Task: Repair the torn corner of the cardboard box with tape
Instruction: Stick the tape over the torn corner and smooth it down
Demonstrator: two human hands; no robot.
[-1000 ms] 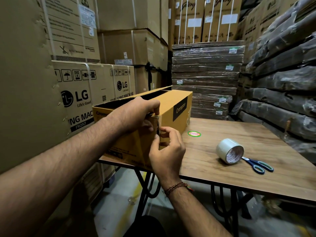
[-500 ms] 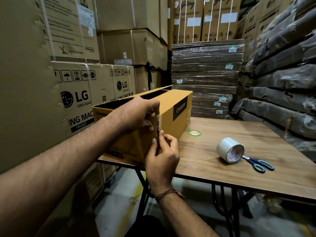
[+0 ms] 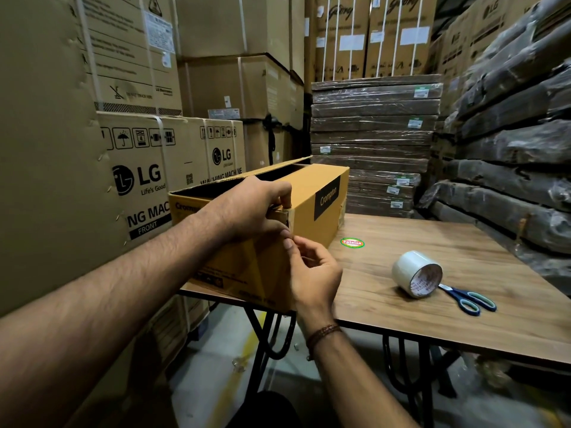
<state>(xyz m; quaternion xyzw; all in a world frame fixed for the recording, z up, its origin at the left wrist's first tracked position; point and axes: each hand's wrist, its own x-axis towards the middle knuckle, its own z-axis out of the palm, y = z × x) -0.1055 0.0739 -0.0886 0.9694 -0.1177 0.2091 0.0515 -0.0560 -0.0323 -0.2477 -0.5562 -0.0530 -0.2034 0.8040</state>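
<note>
While the left hand [image 3: 250, 211] keeps its grip curled over the top of the torn corner [image 3: 285, 216], thumb and fingers clamping the flap, the right hand [image 3: 312, 267] has slid lower down the corner edge than a moment ago, fingertips now pinched narrow at the seam just below the left thumb.

Item: cardboard box [image 3: 312, 196], yellow-brown, branded panel on its long side; stands at the left end of the tabletop [image 3: 401, 313], near corner towards the person.

Condition: a strip of clear tape appears to lie over the corner, though glare makes its extent uncertain. Judged: the downward shift suggests the strip is being smoothed along the edge, so the repair is well advanced.

Contents: top flaps open; interior dark, contents cannot be told.

Accessories: tape roll [image 3: 417, 273] lying on its side, scissors [image 3: 469, 299] touching it, both well apart from the box.
</note>
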